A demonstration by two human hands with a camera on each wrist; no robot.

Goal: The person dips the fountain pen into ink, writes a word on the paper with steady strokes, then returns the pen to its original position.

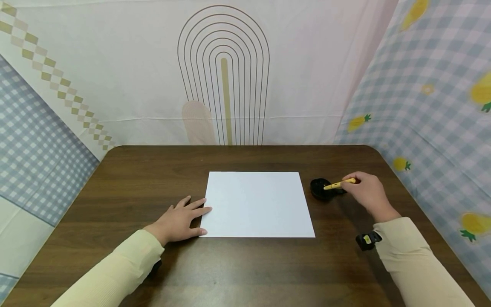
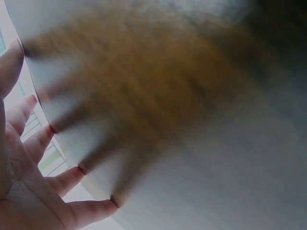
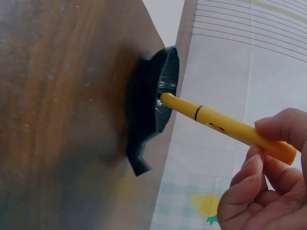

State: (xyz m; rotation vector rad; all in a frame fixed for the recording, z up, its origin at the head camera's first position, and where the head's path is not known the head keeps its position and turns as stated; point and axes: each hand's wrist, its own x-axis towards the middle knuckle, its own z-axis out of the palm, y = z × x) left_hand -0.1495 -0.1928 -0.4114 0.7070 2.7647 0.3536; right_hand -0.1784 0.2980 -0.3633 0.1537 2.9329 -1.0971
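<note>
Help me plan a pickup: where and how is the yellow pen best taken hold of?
Probably pinch the yellow pen near its raised end, from the right: it's slim, its other end dips toward the black bowl, and the right hand pinches it there.

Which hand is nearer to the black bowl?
Right. The right hand is beside the black bowl, a yellow pen in its grip; the left hand is across the white paper, at its left edge.

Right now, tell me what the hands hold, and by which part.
The right hand pinches the yellow pen near the end farther from the black object. The left hand holds nothing.
</note>
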